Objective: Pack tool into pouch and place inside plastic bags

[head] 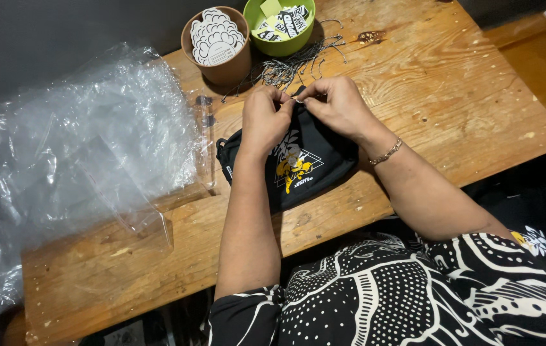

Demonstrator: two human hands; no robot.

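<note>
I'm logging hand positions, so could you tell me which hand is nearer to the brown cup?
Left. The left hand is just below and right of the brown cup; the right hand is farther right, beyond the left one.

A small merchandise packing bench: wooden table [414, 96], clear plastic bags [93, 147], cups of stickers [216, 37].

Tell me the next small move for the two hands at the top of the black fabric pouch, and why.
Probably draw the small metal piece through the top edge of the black fabric pouch with the yellow and white print. Both the left hand and the right hand pinch it there, fingertips meeting, with more thin metal chains heaped just behind on the wooden table.
</note>
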